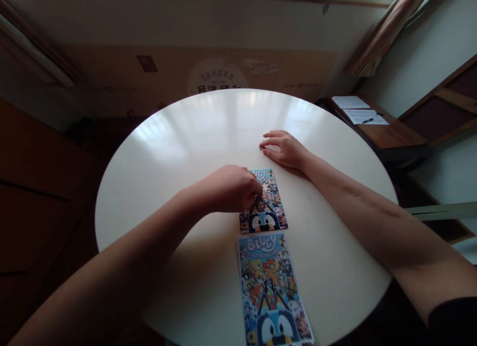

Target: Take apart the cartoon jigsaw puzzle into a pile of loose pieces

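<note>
A small jigsaw puzzle [265,222] with a blue cartoon dog lies mostly assembled on the white table. Over its left side, my left hand [236,189] is closed in a pinch, with a dark puzzle piece [257,199] partly showing at the fingertips. My knuckles hide part of the picture, and a pale gap shows beside them. Farther back, my right hand [285,148] rests on the tabletop, its thumb and index finger curved around a tiny puzzle piece [262,147]. Nearer to me lies a printed sheet [270,286] titled "Bluey", bearing the same picture.
The round white table [156,197] has a glossy top that reflects the window. Behind it stands a printed cardboard panel [164,70] against the wall. To the right, a wooden side table [398,132] holds papers [359,116] and a pen [368,121].
</note>
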The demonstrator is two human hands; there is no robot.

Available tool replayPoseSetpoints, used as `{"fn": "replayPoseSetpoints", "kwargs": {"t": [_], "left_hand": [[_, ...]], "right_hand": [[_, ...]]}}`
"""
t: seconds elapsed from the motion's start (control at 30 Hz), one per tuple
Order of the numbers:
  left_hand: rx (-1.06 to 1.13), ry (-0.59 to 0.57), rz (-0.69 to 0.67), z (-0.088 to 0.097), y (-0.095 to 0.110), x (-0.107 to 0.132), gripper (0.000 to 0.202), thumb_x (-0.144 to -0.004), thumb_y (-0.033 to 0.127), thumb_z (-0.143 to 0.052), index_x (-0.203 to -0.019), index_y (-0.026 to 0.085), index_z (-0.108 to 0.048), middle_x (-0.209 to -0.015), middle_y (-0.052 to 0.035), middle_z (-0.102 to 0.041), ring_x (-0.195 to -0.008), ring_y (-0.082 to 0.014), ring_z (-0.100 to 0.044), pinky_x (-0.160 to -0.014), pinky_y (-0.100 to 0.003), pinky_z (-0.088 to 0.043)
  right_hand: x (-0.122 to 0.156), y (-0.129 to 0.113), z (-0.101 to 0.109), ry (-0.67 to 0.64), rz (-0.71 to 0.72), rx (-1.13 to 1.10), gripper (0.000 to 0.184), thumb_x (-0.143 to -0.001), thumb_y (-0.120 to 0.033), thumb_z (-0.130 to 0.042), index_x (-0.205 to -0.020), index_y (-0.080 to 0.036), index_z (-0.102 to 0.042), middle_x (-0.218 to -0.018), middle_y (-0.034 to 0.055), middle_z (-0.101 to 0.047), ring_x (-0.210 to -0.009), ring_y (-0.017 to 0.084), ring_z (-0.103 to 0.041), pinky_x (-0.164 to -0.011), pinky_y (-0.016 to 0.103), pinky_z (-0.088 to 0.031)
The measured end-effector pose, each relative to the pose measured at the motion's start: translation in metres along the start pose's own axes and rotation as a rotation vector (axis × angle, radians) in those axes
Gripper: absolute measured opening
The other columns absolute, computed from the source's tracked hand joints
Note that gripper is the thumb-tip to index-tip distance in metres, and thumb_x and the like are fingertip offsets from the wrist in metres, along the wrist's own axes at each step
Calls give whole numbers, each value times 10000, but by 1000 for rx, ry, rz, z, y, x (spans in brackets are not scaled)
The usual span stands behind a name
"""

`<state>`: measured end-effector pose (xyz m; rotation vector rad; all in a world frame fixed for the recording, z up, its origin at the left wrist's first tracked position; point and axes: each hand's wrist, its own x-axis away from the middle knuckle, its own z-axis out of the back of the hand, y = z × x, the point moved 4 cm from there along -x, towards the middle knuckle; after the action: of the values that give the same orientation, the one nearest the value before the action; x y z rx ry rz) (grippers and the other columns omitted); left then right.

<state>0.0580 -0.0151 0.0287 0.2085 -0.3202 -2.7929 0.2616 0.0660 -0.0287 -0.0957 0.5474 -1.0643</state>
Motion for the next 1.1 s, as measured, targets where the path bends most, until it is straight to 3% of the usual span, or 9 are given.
{"fn": "replayPoseSetpoints", "kwargs": {"t": [0.13,0.27,0.43,0.6,0.73,1.1], "left_hand": [[-32,52,13,5,-9,0,328,-786,102,-526,-904,265,-785,-830,-5,-756,-687,-160,-666,-592,-272,-440],[-24,181,58,15,-22,3,287,-815,110,-528,-886,245,-771,-862,-4,-757,-691,-155,-671,-610,-278,-464],[29,236,99,17,-32,6,262,-827,109,-528,-871,221,-761,-838,-16,-743,-673,-141,-660,-607,-268,-482],[75,231,107,11,-36,5,254,-829,115,-530,-874,218,-757,-842,-17,-739,-674,-136,-652,-616,-265,-492],[99,212,117,9,-38,5,249,-834,125,-531,-883,213,-759,-844,-24,-741,-666,-133,-645,-610,-259,-491],[112,209,126,7,-42,5,252,-834,121,-528,-880,206,-761,-852,-31,-743,-675,-134,-649,-615,-265,-493]], "right_hand": [[4,-8,15,-72,53,-25,176,-889,-319,-627,-943,-221,-763,-1047,41,-722,-989,214,-640,-925,365,-500],[7,-18,28,-269,52,-42,169,-850,-257,-627,-927,-202,-767,-973,38,-721,-764,140,-619,-726,287,-477],[9,-21,39,-418,-47,-44,329,-822,-257,-641,-1131,-198,-737,-967,48,-731,-820,159,-633,-729,280,-466],[10,-15,41,-483,-161,-35,304,-817,-312,-651,-1084,-215,-758,-948,48,-728,-784,161,-629,-680,274,-452],[9,-14,39,-478,-149,-63,346,-815,-291,-654,-1146,-244,-743,-943,33,-723,-782,156,-627,-692,273,-456],[15,-17,44,-643,-229,-102,233,-800,-297,-643,-995,-201,-729,-864,46,-701,-681,140,-585,-590,256,-414]]}}
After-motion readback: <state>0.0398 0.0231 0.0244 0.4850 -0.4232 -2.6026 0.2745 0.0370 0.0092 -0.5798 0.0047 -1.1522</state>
